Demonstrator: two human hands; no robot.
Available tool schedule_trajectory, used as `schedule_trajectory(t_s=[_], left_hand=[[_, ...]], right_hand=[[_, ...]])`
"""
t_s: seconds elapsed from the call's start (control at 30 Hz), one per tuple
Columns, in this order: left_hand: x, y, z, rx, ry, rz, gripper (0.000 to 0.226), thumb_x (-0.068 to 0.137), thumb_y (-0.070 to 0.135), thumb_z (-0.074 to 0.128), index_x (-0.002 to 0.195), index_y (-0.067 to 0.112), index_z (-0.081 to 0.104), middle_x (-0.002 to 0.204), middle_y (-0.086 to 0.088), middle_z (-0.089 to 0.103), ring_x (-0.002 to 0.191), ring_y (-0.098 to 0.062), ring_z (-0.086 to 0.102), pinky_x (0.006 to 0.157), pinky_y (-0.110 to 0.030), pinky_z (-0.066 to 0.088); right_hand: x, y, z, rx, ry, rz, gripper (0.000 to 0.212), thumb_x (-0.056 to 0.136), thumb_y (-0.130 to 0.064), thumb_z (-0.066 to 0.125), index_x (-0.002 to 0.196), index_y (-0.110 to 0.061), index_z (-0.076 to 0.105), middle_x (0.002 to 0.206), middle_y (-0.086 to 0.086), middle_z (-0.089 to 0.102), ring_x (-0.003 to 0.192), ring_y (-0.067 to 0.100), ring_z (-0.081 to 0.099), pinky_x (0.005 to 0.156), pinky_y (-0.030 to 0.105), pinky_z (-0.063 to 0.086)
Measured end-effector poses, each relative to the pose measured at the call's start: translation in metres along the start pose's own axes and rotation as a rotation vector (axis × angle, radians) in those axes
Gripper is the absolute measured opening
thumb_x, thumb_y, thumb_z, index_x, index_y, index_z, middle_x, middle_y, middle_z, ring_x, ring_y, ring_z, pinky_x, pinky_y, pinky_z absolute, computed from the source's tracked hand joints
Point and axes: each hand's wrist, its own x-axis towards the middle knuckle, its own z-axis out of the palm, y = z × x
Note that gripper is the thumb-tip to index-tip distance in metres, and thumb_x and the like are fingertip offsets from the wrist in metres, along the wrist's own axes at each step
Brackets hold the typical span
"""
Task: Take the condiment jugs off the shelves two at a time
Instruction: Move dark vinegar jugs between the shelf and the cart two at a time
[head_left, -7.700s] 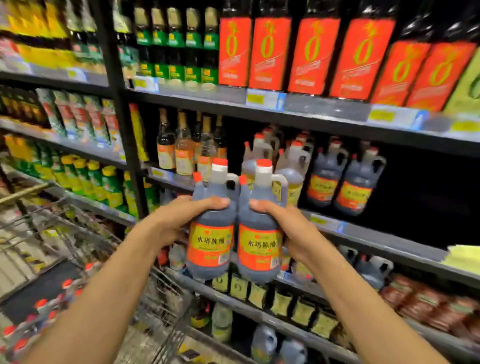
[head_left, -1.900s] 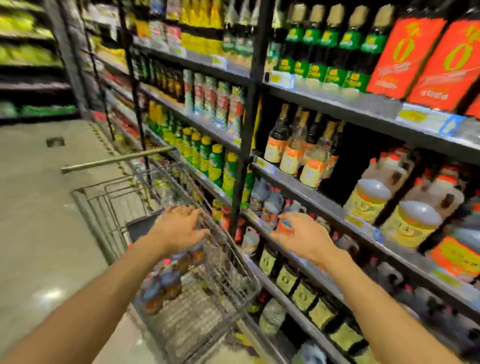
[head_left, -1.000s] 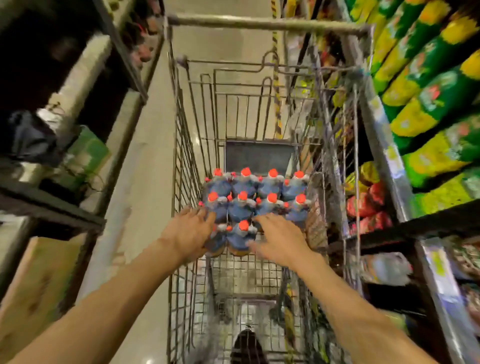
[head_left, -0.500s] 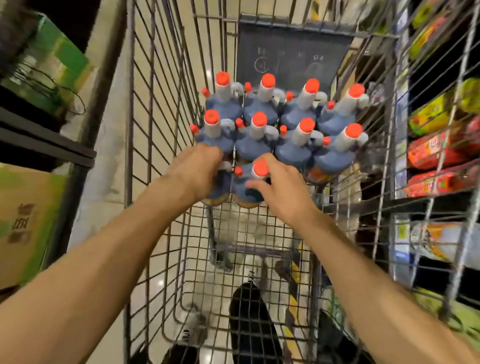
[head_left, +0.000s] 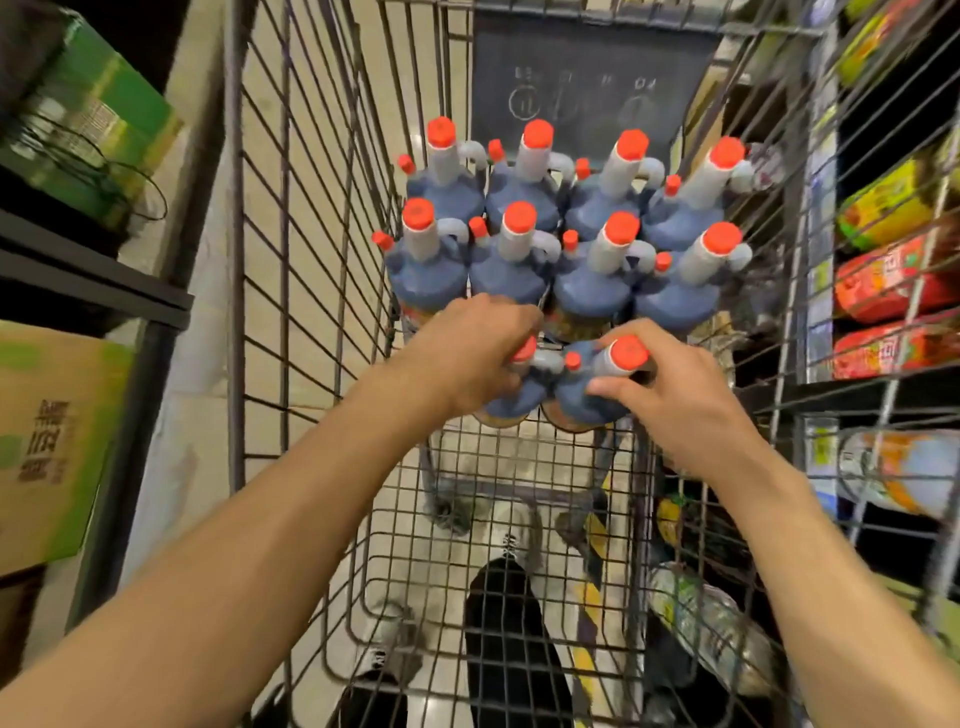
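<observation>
We look down into a wire shopping cart (head_left: 291, 218). Its thin metal bars make tall walls on the left, the right and the far end. Eight condiment jugs (head_left: 558, 228) stand at the far end in two rows of four, packed close and touching. The near half of the cart floor is bare grid, so there is open room there.

The jugs are round, smooth, dark blue plastic, with pale necks, small looped handles and red caps.

Our left hand (head_left: 470, 353) comes in from the left, palm down, and is wrapped around the top of the left jug (head_left: 511, 397). Our right hand (head_left: 670, 395) comes in from the right, with its fingers and thumb closed around the neck of the right jug (head_left: 582, 395). These two jugs stand side by side, touching, just in front of the near row.

Shelves (head_left: 93, 270) with cardboard boxes (head_left: 47, 436) sit beside the cart on the left.
</observation>
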Motion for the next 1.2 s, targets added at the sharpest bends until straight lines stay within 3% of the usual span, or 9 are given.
schedule_trajectory(t_s=[0.17, 0.27, 0.37, 0.47, 0.6, 0.77, 0.87, 0.97, 1.2], left_hand=[[-0.019, -0.018, 0.027, -0.624, 0.159, -0.206, 0.090, 0.063, 0.029, 0.094, 0.139, 0.020, 0.048, 0.109, 0.004, 0.063, 0.099, -0.015, 0.061, 0.083, -0.025, 0.047], [-0.032, -0.029, 0.055, -0.877, 0.187, -0.373, 0.113, 0.047, 0.048, 0.096, 0.145, 0.030, 0.043, 0.128, 0.006, 0.060, 0.114, -0.010, 0.059, 0.098, -0.035, 0.053], [-0.039, -0.034, 0.080, -1.045, 0.066, -0.424, 0.123, 0.042, 0.050, 0.096, 0.149, 0.041, 0.035, 0.142, 0.012, 0.053, 0.127, -0.011, 0.055, 0.105, -0.042, 0.051], [-0.039, -0.034, 0.091, -1.093, -0.008, -0.395, 0.119, 0.051, 0.040, 0.100, 0.149, 0.047, 0.034, 0.143, 0.017, 0.054, 0.130, -0.007, 0.053, 0.109, -0.034, 0.047], [-0.031, -0.026, 0.082, -1.172, 0.013, -0.375, 0.084, 0.070, 0.006, 0.090, 0.139, 0.028, 0.046, 0.124, 0.018, 0.060, 0.097, 0.022, 0.059, 0.073, -0.001, 0.047], [-0.019, -0.031, 0.085, -1.239, -0.003, -0.351, 0.072, 0.071, 0.002, 0.088, 0.119, 0.038, 0.048, 0.121, 0.016, 0.063, 0.099, 0.015, 0.063, 0.077, -0.006, 0.050], [-0.013, -0.034, 0.082, -1.242, -0.017, -0.358, 0.074, 0.069, 0.008, 0.090, 0.124, 0.036, 0.049, 0.124, 0.015, 0.064, 0.099, 0.017, 0.062, 0.079, -0.007, 0.050], [-0.007, -0.039, 0.085, -1.276, -0.016, -0.368, 0.076, 0.064, 0.017, 0.093, 0.126, 0.040, 0.054, 0.126, 0.014, 0.067, 0.112, 0.002, 0.065, 0.083, -0.013, 0.054], [-0.007, -0.032, 0.086, -1.398, -0.010, -0.425, 0.083, 0.063, 0.026, 0.095, 0.133, 0.037, 0.053, 0.126, 0.012, 0.069, 0.115, -0.006, 0.066, 0.096, -0.028, 0.053]], right_hand=[[-0.003, 0.017, 0.009, 0.224, 0.064, 0.048, 0.039, 0.077, -0.019, 0.087, 0.107, -0.030, 0.065, 0.101, -0.015, 0.070, 0.099, 0.003, 0.065, 0.088, 0.026, 0.052], [-0.009, 0.032, 0.019, 0.314, 0.072, 0.130, 0.069, 0.072, -0.022, 0.092, 0.127, -0.036, 0.054, 0.116, -0.026, 0.061, 0.107, -0.015, 0.057, 0.088, 0.010, 0.047], [-0.012, 0.053, 0.034, 0.430, 0.035, 0.239, 0.084, 0.062, -0.028, 0.096, 0.129, -0.046, 0.048, 0.127, -0.025, 0.059, 0.121, -0.001, 0.057, 0.102, 0.028, 0.049], [-0.007, 0.070, 0.042, 0.448, -0.051, 0.295, 0.084, 0.063, -0.024, 0.096, 0.122, -0.051, 0.042, 0.130, -0.021, 0.058, 0.128, 0.010, 0.056, 0.106, 0.034, 0.047], [0.009, 0.079, 0.041, 0.502, -0.076, 0.294, 0.077, 0.066, -0.009, 0.093, 0.120, -0.038, 0.046, 0.127, -0.015, 0.059, 0.124, 0.012, 0.058, 0.102, 0.025, 0.051], [0.016, 0.084, 0.043, 0.623, -0.095, 0.295, 0.096, 0.049, -0.025, 0.100, 0.132, -0.021, 0.053, 0.131, 0.002, 0.067, 0.122, 0.018, 0.065, 0.102, 0.034, 0.053], [0.022, 0.085, 0.041, 0.590, -0.114, 0.243, 0.091, 0.054, -0.028, 0.098, 0.134, -0.012, 0.058, 0.129, 0.004, 0.070, 0.123, 0.021, 0.065, 0.106, 0.042, 0.052], [0.026, 0.084, 0.041, 0.576, -0.075, 0.236, 0.091, 0.051, -0.042, 0.099, 0.130, -0.016, 0.062, 0.129, 0.001, 0.071, 0.123, 0.019, 0.065, 0.108, 0.048, 0.050], [0.014, 0.073, 0.041, 0.640, 0.017, 0.322, 0.077, 0.060, -0.022, 0.098, 0.128, -0.021, 0.062, 0.120, -0.004, 0.075, 0.110, 0.011, 0.070, 0.089, 0.027, 0.057]])
